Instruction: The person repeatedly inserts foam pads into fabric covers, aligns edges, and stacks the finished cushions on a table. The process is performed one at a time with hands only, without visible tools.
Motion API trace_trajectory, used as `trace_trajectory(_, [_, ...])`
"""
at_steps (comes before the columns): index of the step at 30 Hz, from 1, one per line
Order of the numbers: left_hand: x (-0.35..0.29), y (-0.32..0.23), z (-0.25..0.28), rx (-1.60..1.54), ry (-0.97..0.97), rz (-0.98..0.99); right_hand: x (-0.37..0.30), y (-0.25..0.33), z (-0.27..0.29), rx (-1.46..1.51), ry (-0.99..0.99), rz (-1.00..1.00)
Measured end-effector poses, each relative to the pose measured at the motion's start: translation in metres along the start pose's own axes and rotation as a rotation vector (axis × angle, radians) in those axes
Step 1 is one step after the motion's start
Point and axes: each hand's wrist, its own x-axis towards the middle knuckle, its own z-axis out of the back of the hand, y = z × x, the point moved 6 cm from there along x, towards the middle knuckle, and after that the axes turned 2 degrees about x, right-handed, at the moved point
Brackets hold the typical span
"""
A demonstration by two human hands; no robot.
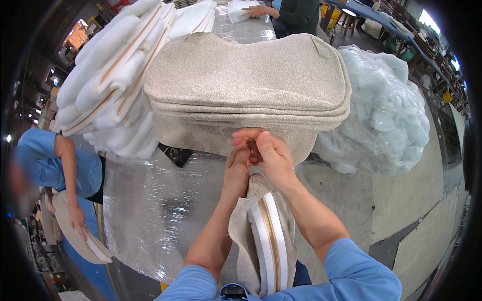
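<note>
One view: head-worn, left unit of a side-by-side fisheye pair. Looks down and forward from the near edge of the plastic-covered table [145, 215]. Close range: both forearms [319, 213] enter at the lower edge, left hand [237, 164] and right hand [275, 156] near mid-frame. Wide field, running past the table's left edge; straight lines bow toward a dark rim.

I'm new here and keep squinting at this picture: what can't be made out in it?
All in the head view:
Whether the padded piece reaches into the grip: the left hand and right hand hide it.
The fabric stack's underside: layers above cover it.
The dark flat item's kind: partly covered and too small.
The far co-worker's head: cut off by the top edge.
</note>
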Motion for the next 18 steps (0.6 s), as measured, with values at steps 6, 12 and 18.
trace_trajectory(6, [0.0, -0.003, 0.003, 0.137, -0.05, -0.09, 0.002, -0.002, -0.007, -0.094, -0.009, 0.04])
trace_trajectory(12, [0.002, 0.005, 0.008, -0.011, -0.084, -0.182, -0.008, -0.003, -0.017, -0.24, 0.025, 0.245])
trace_trajectory(18, [-0.004, -0.012, -0.015, 0.271, -0.004, -0.164, -0.022, 0.007, -0.008, -0.372, -0.035, 0.366])
